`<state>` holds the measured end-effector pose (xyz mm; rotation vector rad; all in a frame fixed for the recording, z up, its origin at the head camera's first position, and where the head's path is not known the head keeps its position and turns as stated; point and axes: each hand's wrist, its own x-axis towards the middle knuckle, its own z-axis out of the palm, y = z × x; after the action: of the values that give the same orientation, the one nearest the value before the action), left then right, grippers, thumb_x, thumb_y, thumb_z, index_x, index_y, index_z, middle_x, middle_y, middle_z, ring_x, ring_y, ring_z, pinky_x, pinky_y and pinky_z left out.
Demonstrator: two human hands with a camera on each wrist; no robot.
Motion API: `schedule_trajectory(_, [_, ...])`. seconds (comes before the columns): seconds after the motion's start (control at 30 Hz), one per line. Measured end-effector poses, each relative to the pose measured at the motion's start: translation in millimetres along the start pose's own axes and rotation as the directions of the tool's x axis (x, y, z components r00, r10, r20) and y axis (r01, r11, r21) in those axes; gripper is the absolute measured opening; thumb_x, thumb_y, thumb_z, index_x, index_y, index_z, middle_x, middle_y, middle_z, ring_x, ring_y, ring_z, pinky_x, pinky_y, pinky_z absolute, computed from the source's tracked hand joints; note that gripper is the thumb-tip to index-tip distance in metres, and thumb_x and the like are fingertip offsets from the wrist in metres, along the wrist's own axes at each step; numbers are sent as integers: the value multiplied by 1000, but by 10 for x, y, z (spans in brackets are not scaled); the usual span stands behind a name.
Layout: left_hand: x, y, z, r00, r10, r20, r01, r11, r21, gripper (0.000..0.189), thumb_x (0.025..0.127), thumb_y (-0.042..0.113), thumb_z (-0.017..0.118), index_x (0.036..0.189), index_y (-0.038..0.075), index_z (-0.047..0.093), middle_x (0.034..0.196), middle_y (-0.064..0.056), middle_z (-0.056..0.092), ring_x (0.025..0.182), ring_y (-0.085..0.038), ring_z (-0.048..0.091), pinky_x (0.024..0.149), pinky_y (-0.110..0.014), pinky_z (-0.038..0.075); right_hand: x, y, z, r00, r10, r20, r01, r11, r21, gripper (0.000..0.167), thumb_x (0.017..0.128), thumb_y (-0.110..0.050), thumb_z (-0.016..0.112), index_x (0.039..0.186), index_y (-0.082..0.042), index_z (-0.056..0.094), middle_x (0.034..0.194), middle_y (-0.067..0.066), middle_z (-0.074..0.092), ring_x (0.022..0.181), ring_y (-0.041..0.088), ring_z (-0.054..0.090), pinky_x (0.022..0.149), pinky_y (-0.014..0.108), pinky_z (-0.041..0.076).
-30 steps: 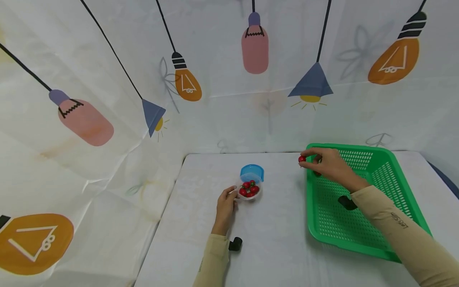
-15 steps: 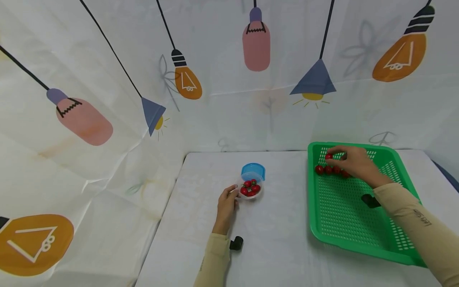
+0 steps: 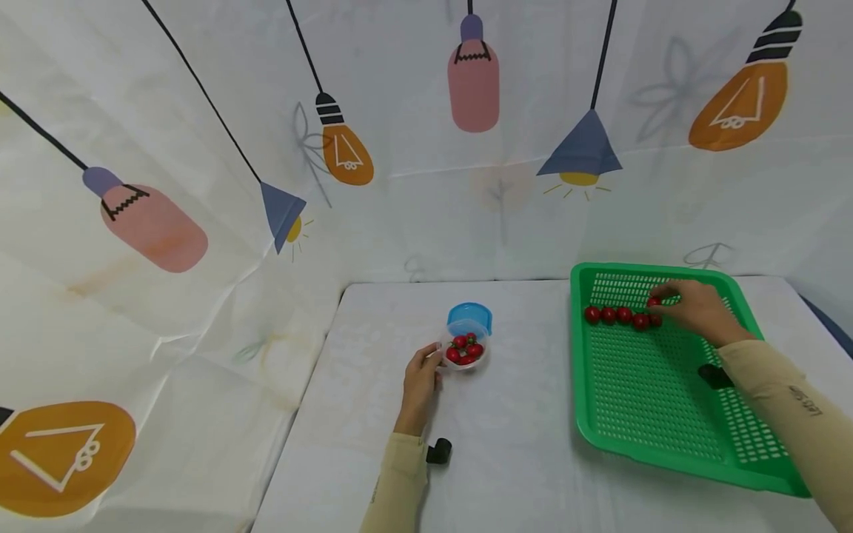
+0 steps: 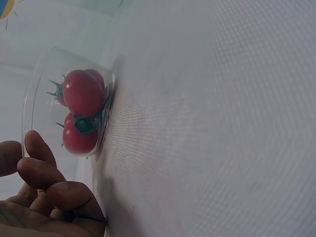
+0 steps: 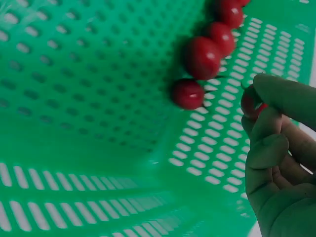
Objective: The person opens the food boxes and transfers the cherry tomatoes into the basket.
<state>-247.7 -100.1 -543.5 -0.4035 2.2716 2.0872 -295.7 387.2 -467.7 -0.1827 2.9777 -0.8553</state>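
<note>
My left hand [image 3: 420,385] pinches the rim of a small clear plastic cup [image 3: 446,361] between thumb and fingers. Several red cherry tomatoes [image 4: 83,94] with green stems lie inside the cup. Over the basket's far end, my right hand [image 3: 700,311] holds one cherry tomato [image 5: 251,103] between thumb and fingertips. Below it, a row of cherry tomatoes [image 3: 623,315] lies along the far wall inside the green plastic basket [image 3: 578,385]. In the right wrist view the held tomato is partly hidden by the fingers and stands apart from the row.
A blue lid [image 3: 469,314] stands behind the clear cup. The white-covered table [image 3: 506,444] runs between cup and basket. A white cloth wall with printed lamps [image 3: 520,207] rises behind and to the left.
My right hand has moved right with its cherry tomato, from outside the basket's left rim to over the right end of the row. The left hand and cup stay put.
</note>
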Motion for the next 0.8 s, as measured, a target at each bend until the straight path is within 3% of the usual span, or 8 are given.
schedule_trajectory(0.2, [-11,-5,-7,1000,-12,0,12,1000,-5,35,102,29,58,133,11,63,99,-6,67,69,-17,49,60,-24,42,-41,139,27,998,45,42,-44,999,-6,43,94,-13,68,123,16,58,122,39,58,112,61,48,88,68,43])
schedule_trajectory(0.5, [-32,0,1,1000,11,-3,-11,1000,0,37,102,28,59,133,9,63,99,-7,67,68,-16,48,60,-24,41,-55,246,76,999,39,23,-39,999,-9,39,91,-7,68,117,21,58,113,41,60,104,60,53,82,63,48])
schedule_trajectory(0.8, [-34,6,4,1000,12,-12,-12,1000,-19,38,102,26,60,134,5,62,97,-9,68,66,-16,46,58,-25,39,-52,289,148,995,63,72,-63,998,-3,37,89,-5,67,115,21,58,110,40,60,100,58,55,77,58,50])
